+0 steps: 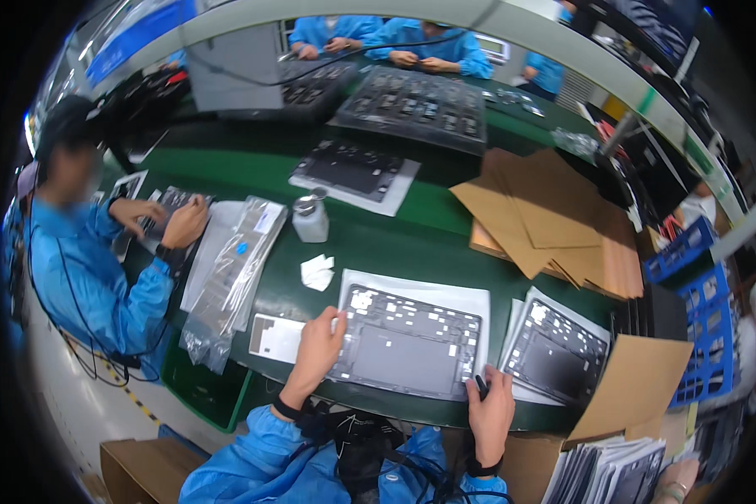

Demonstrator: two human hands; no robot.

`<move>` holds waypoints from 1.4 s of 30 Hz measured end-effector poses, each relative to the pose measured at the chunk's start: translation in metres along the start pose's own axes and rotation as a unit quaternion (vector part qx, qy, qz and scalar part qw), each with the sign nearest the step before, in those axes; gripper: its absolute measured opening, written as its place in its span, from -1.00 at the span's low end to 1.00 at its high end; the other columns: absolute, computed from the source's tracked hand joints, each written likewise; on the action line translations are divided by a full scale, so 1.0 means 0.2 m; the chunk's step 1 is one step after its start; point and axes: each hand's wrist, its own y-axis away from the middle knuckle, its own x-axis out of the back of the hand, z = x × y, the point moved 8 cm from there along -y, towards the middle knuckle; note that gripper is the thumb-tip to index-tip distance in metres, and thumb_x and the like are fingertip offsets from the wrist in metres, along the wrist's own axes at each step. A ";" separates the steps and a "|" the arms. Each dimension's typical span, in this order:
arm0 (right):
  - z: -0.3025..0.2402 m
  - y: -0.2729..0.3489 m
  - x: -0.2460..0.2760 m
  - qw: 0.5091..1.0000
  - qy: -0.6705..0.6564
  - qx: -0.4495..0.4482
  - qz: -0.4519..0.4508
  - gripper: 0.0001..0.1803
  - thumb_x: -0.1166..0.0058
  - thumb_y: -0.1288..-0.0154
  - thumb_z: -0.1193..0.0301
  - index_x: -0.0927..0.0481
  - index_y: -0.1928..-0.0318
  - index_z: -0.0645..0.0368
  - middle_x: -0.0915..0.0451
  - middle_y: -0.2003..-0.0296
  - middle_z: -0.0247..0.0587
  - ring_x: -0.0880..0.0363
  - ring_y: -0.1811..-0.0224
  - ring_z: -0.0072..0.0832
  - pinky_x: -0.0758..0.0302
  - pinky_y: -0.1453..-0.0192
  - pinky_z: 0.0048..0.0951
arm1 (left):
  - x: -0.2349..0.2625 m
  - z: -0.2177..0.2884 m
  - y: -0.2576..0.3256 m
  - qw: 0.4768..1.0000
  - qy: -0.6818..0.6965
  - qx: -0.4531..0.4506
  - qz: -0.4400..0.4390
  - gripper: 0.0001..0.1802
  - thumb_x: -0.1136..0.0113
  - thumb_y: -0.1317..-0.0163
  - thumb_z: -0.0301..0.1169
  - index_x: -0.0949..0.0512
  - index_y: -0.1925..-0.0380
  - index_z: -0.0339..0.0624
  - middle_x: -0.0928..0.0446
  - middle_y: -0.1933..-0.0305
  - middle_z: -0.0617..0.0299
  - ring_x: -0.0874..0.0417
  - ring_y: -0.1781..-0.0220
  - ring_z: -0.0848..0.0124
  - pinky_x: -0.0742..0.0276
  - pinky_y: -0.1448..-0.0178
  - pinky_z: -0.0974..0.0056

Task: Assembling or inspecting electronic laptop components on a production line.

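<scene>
A dark grey tablet housing (405, 353) with many small white pads along its upper part lies on a white sheet (470, 296) before me. My left hand (317, 346) grips its left edge between thumb and fingers. At its lower right corner is my right hand (492, 410), fingers closed round a slim black tool (480, 386) whose kind I cannot make out. Just right of it, a second similar housing (556, 357) rests tilted on white sheets. A white card with a grey panel (275, 338) lies beside my left hand.
White wipes (317, 273) and a pump bottle (311, 222) stand beyond my left hand. Brown cardboard sheets (546, 218) are stacked at right. An open carton (630, 382) holds more sheets by my right arm. A co-worker (101, 260) sits at left, near plastic bags (239, 269).
</scene>
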 end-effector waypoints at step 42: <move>-0.64 -0.61 -0.57 0.960 -0.007 0.078 -0.267 -0.81 -0.26 -0.30 0.49 -0.54 0.24 0.37 -0.70 0.41 0.16 -0.69 0.32 0.11 -0.52 0.24 -0.14 | -0.05 0.10 0.15 0.950 -0.100 -0.236 -0.176 -0.47 -0.29 -0.27 -0.04 -0.57 -0.28 0.49 -0.07 -0.61 -0.18 -0.02 -0.59 -0.35 0.07 -0.56 -0.45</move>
